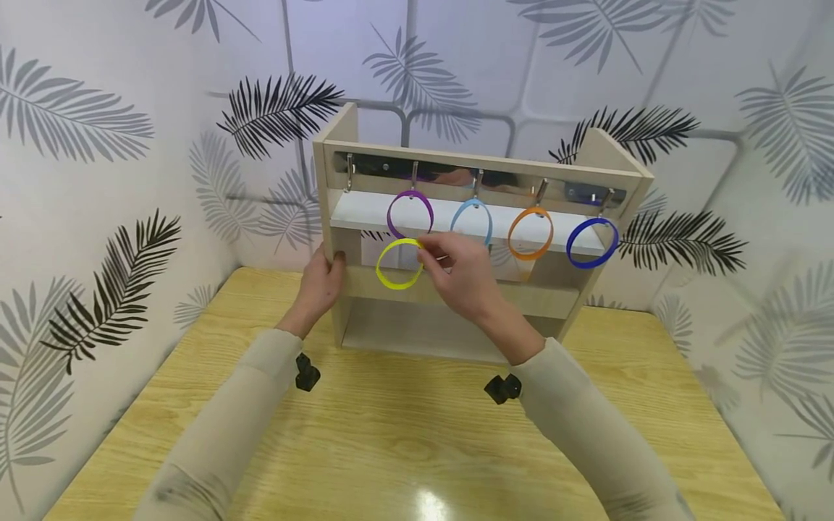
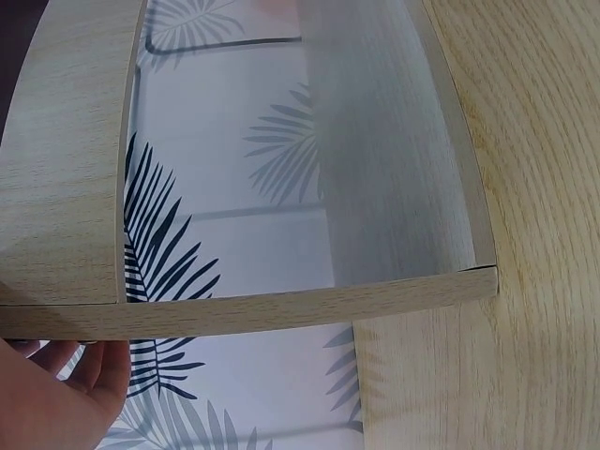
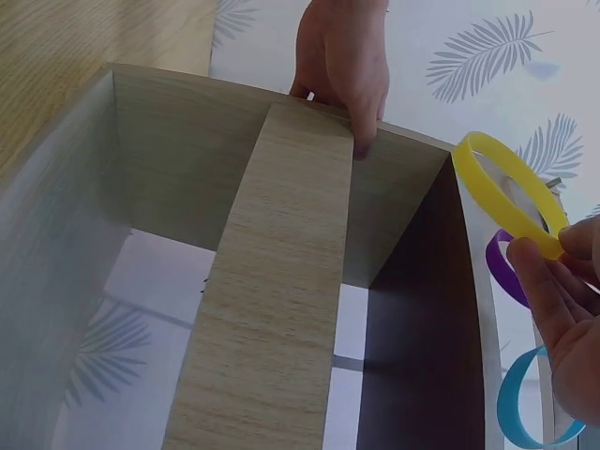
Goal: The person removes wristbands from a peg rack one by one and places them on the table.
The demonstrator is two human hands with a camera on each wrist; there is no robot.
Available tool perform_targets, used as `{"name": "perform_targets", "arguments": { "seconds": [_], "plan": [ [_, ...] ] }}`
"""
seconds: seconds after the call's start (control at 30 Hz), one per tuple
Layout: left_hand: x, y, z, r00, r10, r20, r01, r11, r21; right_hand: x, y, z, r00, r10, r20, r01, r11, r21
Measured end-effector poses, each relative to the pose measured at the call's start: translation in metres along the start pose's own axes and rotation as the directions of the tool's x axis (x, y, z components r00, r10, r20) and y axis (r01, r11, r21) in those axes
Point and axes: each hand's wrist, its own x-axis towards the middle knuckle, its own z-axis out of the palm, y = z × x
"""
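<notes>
A yellow ring [image 1: 397, 286] is pinched between the thumb and fingers of my right hand [image 1: 464, 278], in front of the wooden shelf unit. My left hand [image 1: 318, 284] grips the left side panel of the shelf unit [image 1: 462, 289], its thumb over the front edge in the right wrist view. Along the top rail, a purple ring [image 1: 389, 215], a light blue ring [image 1: 454, 218], an orange ring [image 1: 531, 257] and a dark blue ring [image 1: 585, 265] hang from metal hooks. The leftmost hook [image 1: 349, 174] carries no ring. In the right wrist view the yellow ring [image 3: 511, 221] overlaps the purple one.
The shelf unit stands on a wood-grain table [image 1: 404, 427] against walls [image 1: 98, 217] with a leaf pattern. A shiny metal strip [image 1: 449, 174] backs the hooks. Dark wrist mounts [image 1: 503, 389] show beneath both sleeves. A crossboard [image 3: 267, 262] spans the unit's open front.
</notes>
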Motion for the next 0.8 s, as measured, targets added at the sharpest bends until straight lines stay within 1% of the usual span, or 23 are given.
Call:
{"name": "perform_targets", "arguments": {
  "seconds": [0.3,0.4,0.47,0.57,0.73,0.8],
  "plan": [
    [-0.001,0.002,-0.001,1.0,-0.001,0.013,0.001,1.0,-0.01,-0.02,0.005,0.001,0.996,0.004,0.093,-0.003,1.0,-0.01],
    [-0.001,0.002,-0.001,1.0,0.0,0.015,0.0,1.0,-0.013,-0.027,0.005,0.002,0.988,0.023,0.153,-0.021,1.0,-0.018],
    [-0.001,0.002,-0.001,1.0,0.003,0.015,-0.003,1.0,-0.018,-0.032,0.006,0.003,0.977,0.048,0.206,-0.044,0.999,-0.028],
    [0.0,0.002,0.0,1.0,0.007,0.012,-0.007,1.0,-0.023,-0.038,0.008,0.005,0.955,0.086,0.283,-0.081,0.996,-0.031],
    [0.0,0.001,0.0,1.0,0.003,0.013,-0.003,1.0,-0.024,-0.048,0.014,0.011,0.924,0.127,0.362,-0.128,0.992,-0.022],
    [0.0,0.002,0.0,1.0,-0.002,0.013,0.002,1.0,-0.023,-0.052,0.017,0.014,0.909,0.154,0.388,-0.158,0.987,-0.02]
  ]
}}
